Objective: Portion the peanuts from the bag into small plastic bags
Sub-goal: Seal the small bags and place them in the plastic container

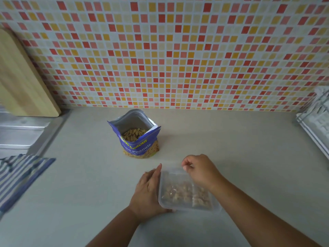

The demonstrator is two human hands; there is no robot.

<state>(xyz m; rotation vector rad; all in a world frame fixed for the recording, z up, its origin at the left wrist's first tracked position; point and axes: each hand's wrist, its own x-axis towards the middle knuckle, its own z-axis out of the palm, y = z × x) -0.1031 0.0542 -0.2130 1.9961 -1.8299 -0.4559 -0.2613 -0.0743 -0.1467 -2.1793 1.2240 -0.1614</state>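
A blue peanut bag (pixel 138 141) stands open and upright on the counter, with peanuts visible inside. In front of it lies a small clear plastic bag (pixel 183 191) with peanuts in its lower half. My left hand (pixel 148 191) presses flat against the small bag's left edge. My right hand (pixel 199 171) pinches the bag's top edge at the right between thumb and fingers.
A wooden cutting board (pixel 23 82) leans on the tiled wall at the left, above a steel sink drainer (pixel 21 132). A striped cloth (pixel 19 175) lies at the left edge. A white dish rack (pixel 315 122) stands at the right.
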